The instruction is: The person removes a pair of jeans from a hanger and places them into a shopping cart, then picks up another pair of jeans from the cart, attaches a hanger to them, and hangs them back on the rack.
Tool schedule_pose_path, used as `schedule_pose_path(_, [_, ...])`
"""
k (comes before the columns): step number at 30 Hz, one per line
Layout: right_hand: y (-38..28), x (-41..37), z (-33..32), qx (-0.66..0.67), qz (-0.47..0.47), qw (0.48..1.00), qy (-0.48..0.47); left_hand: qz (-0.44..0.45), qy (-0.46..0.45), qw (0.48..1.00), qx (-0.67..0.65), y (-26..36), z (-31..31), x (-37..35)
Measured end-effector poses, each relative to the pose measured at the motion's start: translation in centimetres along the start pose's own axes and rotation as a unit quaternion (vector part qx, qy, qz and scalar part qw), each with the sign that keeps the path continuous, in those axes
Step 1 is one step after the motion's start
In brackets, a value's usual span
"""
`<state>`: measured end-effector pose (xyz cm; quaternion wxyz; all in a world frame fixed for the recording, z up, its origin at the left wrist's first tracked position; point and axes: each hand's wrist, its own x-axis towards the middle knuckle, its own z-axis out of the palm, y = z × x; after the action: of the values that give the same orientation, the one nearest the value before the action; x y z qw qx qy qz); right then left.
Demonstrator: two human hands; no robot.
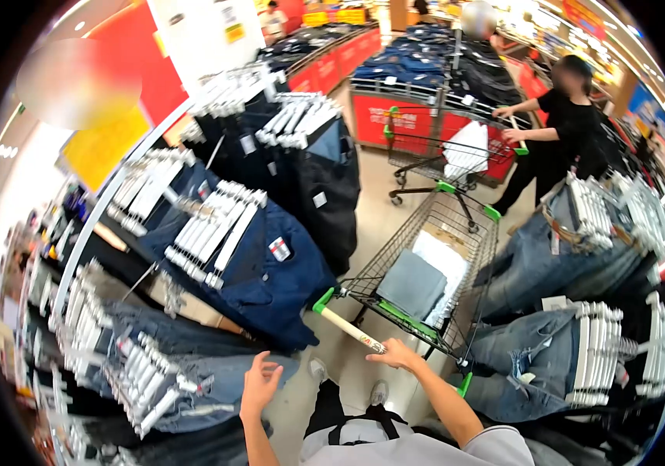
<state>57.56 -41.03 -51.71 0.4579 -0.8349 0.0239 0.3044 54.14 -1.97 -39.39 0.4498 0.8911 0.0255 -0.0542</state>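
Observation:
My right hand [396,356] is wrapped round the cream handle bar [348,328] of a shopping cart, near the bar's right part. My left hand [260,384] is off the bar, raised with its fingers apart and holding nothing, nearest to the hanging light-blue jeans [216,382]. The wire cart [468,311] stands in front of me, with green corners. In it lie a folded grey-blue garment [412,283], a white package [439,256] and some brown cardboard [450,241].
Racks of jeans on white hangers flank the aisle: dark-blue jeans [278,272] left, faded jeans [515,361] right. Ahead, a person in black [577,128] grips another cart [425,147], close to mine. Behind it are red-sided bins [379,120] of folded jeans.

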Motion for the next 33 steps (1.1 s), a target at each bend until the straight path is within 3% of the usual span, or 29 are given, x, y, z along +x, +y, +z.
schedule_pose_path(6, [0.8, -2.7, 4.4, -0.005, -0.002, 1.000, 0.004, -0.076, -0.035, 0.996, 0.022, 0.9, 2.6, -4.2])
schedule_pose_path(12, [2.0, -6.0, 9.1, -0.042, -0.037, 0.998, -0.005, -0.005, -0.057, 0.996, 0.066, 1.4, 6.9, -3.2])
schedule_pose_path(14, [1.7, -7.6, 10.5, -0.051, -0.036, 0.998, -0.009, 0.089, -0.092, 0.989, 0.075, 1.1, 8.1, -3.2])
schedule_pose_path(17, [1.7, -9.2, 12.9, -0.071, -0.046, 0.996, -0.009, 0.088, -0.122, 0.986, 0.065, 0.5, 9.4, -4.6])
schedule_pose_path(18, [2.0, -9.9, 14.1, -0.078, -0.056, 0.995, 0.001, 0.109, -0.137, 0.982, 0.073, -0.3, 9.7, -5.7])
schedule_pose_path(20, [1.7, -11.4, 15.6, -0.099, -0.057, 0.993, -0.004, 0.071, -0.156, 0.984, 0.050, 0.6, 9.3, -8.5])
schedule_pose_path(26, [1.1, -14.8, 20.6, -0.093, -0.076, 0.993, -0.012, 0.140, -0.099, 0.980, 0.104, -6.9, 11.3, -17.5])
schedule_pose_path(33, [0.9, -19.5, 26.6, -0.086, -0.091, 0.992, -0.001, 0.151, -0.081, 0.983, 0.071, -10.1, 9.3, -26.0])
